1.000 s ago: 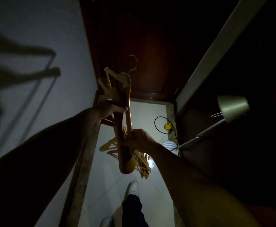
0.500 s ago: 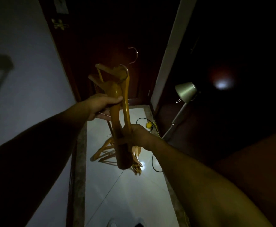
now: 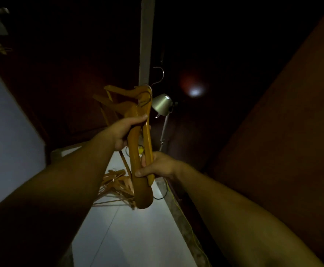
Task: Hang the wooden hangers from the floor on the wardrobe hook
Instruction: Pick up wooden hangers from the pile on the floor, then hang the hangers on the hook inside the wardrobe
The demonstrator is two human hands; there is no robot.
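Observation:
A bundle of several orange-brown wooden hangers (image 3: 138,135) is held upright in mid-air in a dim room. My left hand (image 3: 122,132) grips the bundle near its upper part, thumb across the front. My right hand (image 3: 155,166) grips it lower down, fingers curled round the shafts. One metal hanger hook (image 3: 160,75) sticks up above the bundle. More wooden hangers (image 3: 115,185) lie in a heap on the pale floor below. I cannot make out the wardrobe hook in the dark.
A metal-shaded lamp (image 3: 160,105) on a thin arm stands just right of the bundle. A pale vertical door edge (image 3: 145,39) rises behind it. Dark wooden panels stand left and right. A yellow cable (image 3: 178,205) runs along the floor's right edge.
The view has swung right and upward. The bundle and both hands have risen and shifted toward the pale door edge; the lamp now sits right behind the hangers. Both grips are unchanged.

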